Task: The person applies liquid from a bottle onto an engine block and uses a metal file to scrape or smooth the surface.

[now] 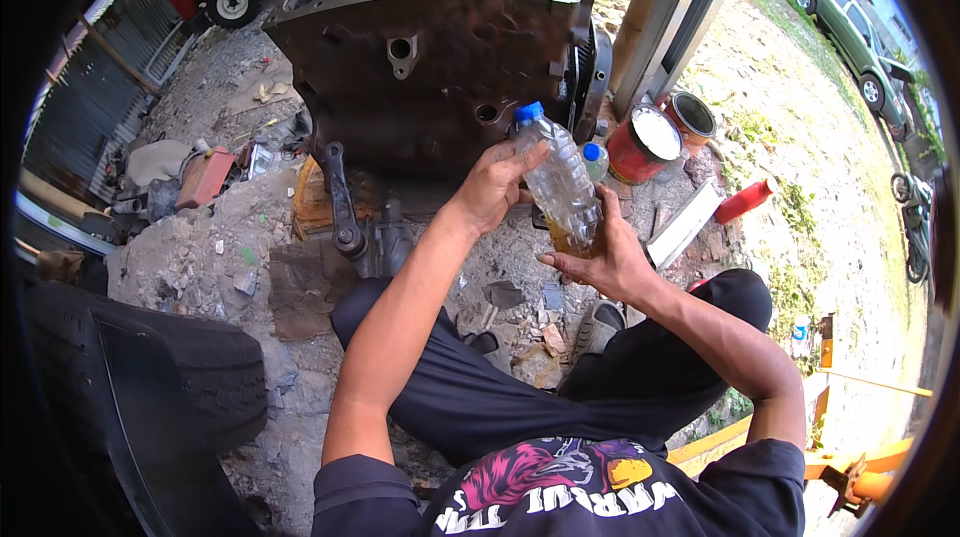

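Observation:
A clear plastic bottle (562,175) with a blue cap (528,113) is held tilted between my two hands, in front of an engine block. Some yellowish liquid shows near its lower end. My left hand (495,182) grips the bottle's upper part, just below the cap. Around the lower part wrap the fingers of my right hand (605,252). Just behind stands a second bottle with a blue cap (594,153), partly hidden by the first. The big brown engine block (430,77) rises beyond my hands, its round cylinder bores facing up.
A connecting rod (343,202) leans at the block's lower left. Two open cans, one red (640,152) and one darker (692,119), stand by a post (665,27). A red cylinder (745,201) lies right of a white strip (688,222). A large tyre (200,367) is at my left.

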The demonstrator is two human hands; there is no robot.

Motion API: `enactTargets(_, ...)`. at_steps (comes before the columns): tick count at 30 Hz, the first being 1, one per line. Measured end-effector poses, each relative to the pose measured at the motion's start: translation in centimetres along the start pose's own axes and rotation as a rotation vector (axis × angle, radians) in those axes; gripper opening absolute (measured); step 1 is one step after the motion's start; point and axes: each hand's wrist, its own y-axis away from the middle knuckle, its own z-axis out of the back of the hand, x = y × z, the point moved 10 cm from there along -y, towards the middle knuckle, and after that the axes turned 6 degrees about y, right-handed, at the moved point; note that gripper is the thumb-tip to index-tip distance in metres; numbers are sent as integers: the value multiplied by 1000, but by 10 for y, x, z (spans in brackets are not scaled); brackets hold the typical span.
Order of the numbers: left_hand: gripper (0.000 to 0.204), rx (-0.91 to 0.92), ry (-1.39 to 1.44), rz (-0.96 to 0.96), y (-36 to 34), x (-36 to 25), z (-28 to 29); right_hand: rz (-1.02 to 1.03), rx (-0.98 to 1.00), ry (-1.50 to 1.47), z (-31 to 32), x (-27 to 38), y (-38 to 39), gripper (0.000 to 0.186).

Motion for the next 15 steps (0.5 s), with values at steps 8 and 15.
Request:
enactTargets(8,34,-179,-290,255,-4,27,21,-317,177,445,91,-26,-36,83)
enactTargets(15,28,-197,-416,208,-4,15,32,-249,341,883,133,12,-106,66)
